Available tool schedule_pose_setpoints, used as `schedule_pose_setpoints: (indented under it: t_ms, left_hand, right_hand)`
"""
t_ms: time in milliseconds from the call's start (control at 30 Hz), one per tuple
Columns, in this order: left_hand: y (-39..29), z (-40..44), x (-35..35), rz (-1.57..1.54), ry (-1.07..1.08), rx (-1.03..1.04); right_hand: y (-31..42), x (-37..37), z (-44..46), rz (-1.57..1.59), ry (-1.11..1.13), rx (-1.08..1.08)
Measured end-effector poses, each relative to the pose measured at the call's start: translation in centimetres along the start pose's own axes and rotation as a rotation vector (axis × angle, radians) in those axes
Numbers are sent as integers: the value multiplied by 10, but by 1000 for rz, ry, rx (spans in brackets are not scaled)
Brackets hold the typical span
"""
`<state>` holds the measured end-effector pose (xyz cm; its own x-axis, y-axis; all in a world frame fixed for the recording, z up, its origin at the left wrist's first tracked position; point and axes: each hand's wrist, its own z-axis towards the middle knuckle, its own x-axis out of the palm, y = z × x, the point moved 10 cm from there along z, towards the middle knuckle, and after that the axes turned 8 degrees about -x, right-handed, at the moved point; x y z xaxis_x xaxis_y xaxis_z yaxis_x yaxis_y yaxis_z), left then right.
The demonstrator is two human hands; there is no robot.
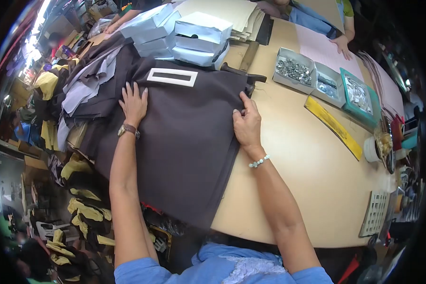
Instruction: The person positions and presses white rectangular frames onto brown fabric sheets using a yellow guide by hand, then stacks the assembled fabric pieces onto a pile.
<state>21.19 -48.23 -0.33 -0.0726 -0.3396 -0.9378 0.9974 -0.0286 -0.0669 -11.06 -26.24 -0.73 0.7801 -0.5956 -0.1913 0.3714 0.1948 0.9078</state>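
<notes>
A dark fabric piece (184, 142) lies over the table, its lower part hanging past the front edge. My left hand (134, 105), with a watch on the wrist, rests flat on its left side, fingers spread. At the right edge of the cloth, my right hand (248, 123) has its fingers partly curled around the fabric's border, the index finger stretched upward. A white rectangular frame with a long slot (173, 77) lies on the fabric above and between my hands. Just beyond the cloth are dark-handled scissors (244, 74).
Light blue boxes (201, 35) and paper sheets (222, 14) are stacked at the back. Trays of small metal parts (293, 68) and a yellow ruler (332, 127) lie right. Dark and grey cloth (92, 80) is heaped left. Another person's hand (341, 46) rests across the table.
</notes>
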Motion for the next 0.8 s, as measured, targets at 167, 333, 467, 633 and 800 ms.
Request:
schedule_pose_setpoints:
  t_ms: [167, 333, 467, 633, 800]
  left_hand:
    - [6, -2, 0, -88, 40, -84]
    - [-8, 25, -39, -414, -270, 88]
    - [-35, 52, -58, -433, -285, 11]
    - [-13, 92, -24, -429, -137, -177]
    - [21, 115, -55, -617, -343, -217]
  right_hand:
    - [4, 0, -2, -77, -1, -27]
    - [5, 0, -2, -20, 5, 7]
    - [3, 2, -2, -50, -10, -48]
    - [8, -2, -3, -5, -36, -31]
    - [20, -11, -3, 13, -127, -97]
